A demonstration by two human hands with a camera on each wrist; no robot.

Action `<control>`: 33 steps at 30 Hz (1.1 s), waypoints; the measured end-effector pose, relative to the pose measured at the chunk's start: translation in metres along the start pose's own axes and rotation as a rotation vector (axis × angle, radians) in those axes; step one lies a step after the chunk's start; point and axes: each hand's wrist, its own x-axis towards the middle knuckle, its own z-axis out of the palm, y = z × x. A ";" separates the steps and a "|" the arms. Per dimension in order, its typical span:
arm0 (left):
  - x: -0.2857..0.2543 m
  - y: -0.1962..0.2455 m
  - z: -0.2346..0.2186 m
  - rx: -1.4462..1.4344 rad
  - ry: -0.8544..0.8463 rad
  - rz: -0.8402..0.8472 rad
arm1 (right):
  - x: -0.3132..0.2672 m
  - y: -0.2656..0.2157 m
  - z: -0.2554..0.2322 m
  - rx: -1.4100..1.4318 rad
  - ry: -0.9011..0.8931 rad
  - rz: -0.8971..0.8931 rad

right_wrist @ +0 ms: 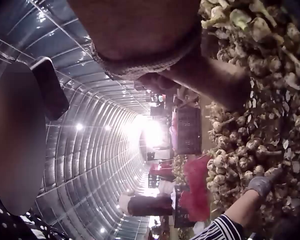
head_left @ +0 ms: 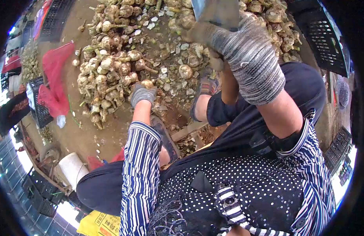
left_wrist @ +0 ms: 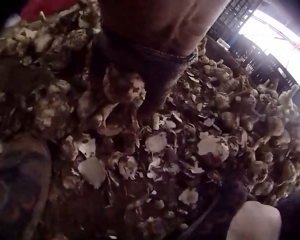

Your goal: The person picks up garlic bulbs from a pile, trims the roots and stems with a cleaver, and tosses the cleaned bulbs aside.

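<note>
My left hand point(head_left: 143, 95), in a grey glove, holds a garlic bulb point(head_left: 147, 83) beside the heap at left. The left wrist view shows that bulb point(left_wrist: 124, 89) close up, with the glove around it. Raised over the right side, my right hand point(head_left: 248, 59) wears a striped grey knit glove and grips a broad-bladed chopper point(head_left: 216, 15). Its thick wooden handle point(head_left: 229, 84) sticks out below the fist. Most of that grip is hidden in the right wrist view. Piled garlic bulbs point(head_left: 107, 65) with cut stems lie left of and ahead of the left hand.
More garlic point(head_left: 274, 29) lies at the upper right near a black crate point(head_left: 321, 37). Skins and stem pieces litter the ground between two sandalled feet point(head_left: 205, 88). Red mesh point(head_left: 56, 74) and a white bucket point(head_left: 73, 170) are at left. A wooden strip point(head_left: 187, 131) lies between the legs.
</note>
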 end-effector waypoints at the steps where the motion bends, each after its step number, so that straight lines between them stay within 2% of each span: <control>1: 0.006 0.004 0.003 0.014 0.076 0.006 | 0.000 -0.002 0.001 -0.015 0.006 0.017; 3: 0.021 0.003 0.002 -0.020 -0.028 -0.051 | 0.002 -0.006 0.005 -0.040 0.018 0.036; 4: 0.024 -0.001 0.001 -0.028 -0.026 -0.052 | 0.004 -0.004 0.004 -0.045 0.013 0.031; 6: 0.026 -0.012 0.001 -0.122 -0.099 0.051 | 0.010 0.008 -0.003 -0.175 -0.105 -0.055; 7: 0.026 -0.019 0.006 -0.125 -0.094 0.046 | 0.015 0.015 -0.002 -0.174 -0.111 -0.059; 9: 0.019 -0.035 0.017 -0.592 -0.003 0.211 | 0.022 0.025 0.003 -0.423 -0.114 -0.202; 10: -0.003 -0.030 0.006 -1.063 -0.149 0.157 | 0.018 0.024 0.006 -0.401 -0.145 -0.157; 11: -0.019 -0.028 -0.002 -1.063 -0.140 0.155 | 0.019 0.031 0.011 -0.396 -0.149 -0.163; 13: -0.039 -0.029 -0.011 -1.548 -0.233 0.221 | 0.019 0.053 0.022 -0.459 -0.171 -0.415; 15: -0.044 -0.033 -0.023 -1.560 -0.326 0.443 | 0.018 0.052 0.024 -0.882 -0.271 -0.480; 17: -0.061 -0.028 -0.036 -1.467 -0.201 0.432 | 0.013 0.050 0.027 -1.040 -0.351 -0.716; 18: -0.040 -0.037 -0.037 -1.058 -0.130 0.637 | 0.010 0.051 0.029 -1.034 -0.346 -0.725; 19: -0.032 -0.038 -0.049 -0.636 -0.058 0.805 | 0.008 0.051 0.031 -1.074 -0.335 -0.868; 20: -0.036 -0.042 -0.049 -0.715 -0.042 0.827 | 0.006 0.052 0.033 -1.110 -0.324 -1.011; 21: -0.051 -0.037 -0.058 -0.907 -0.084 0.796 | 0.004 0.053 0.033 -1.101 -0.323 -1.019; 23: -0.082 -0.031 -0.072 -1.214 -0.164 0.746 | 0.000 0.053 0.034 -1.147 -0.463 -1.042; 24: -0.094 -0.030 -0.076 -1.299 -0.187 0.734 | -0.004 0.049 0.035 -1.201 -0.532 -0.981; 29: -0.130 -0.042 -0.086 -1.524 -0.250 0.673 | -0.009 0.056 0.040 -1.161 -0.530 -1.051; 31: -0.139 -0.043 -0.089 -1.581 -0.260 0.654 | -0.003 0.058 0.037 -1.060 -0.422 -1.202; 33: -0.148 -0.041 -0.094 -1.641 -0.275 0.631 | 0.003 0.062 0.038 -1.075 -0.407 -1.194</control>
